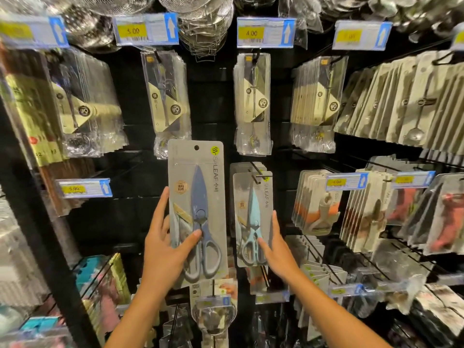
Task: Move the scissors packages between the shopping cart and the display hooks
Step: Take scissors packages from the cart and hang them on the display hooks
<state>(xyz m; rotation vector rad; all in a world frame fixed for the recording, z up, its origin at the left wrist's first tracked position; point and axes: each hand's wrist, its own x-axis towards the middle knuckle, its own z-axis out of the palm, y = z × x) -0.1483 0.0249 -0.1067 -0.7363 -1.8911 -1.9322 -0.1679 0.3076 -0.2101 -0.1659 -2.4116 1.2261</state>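
Note:
My left hand (164, 243) grips a grey card package holding dark blue scissors (198, 209), upright in front of the black display wall, thumb across the handles. Its hang hole at the top is free of any hook. To the right, a package of light blue scissors (252, 217) hangs on a black display hook (257, 173), with more of the same packages behind it. My right hand (275, 249) grasps the lower right edge of that front hanging package, thumb on its face. The shopping cart is out of view.
Bagged spoons and ladles (252, 104) hang on hooks above, under blue price tags (265, 32). Peeler packs (316, 204) hang to the right. A black shelf upright (37, 209) runs down the left. More packaged goods hang on hooks below my arms.

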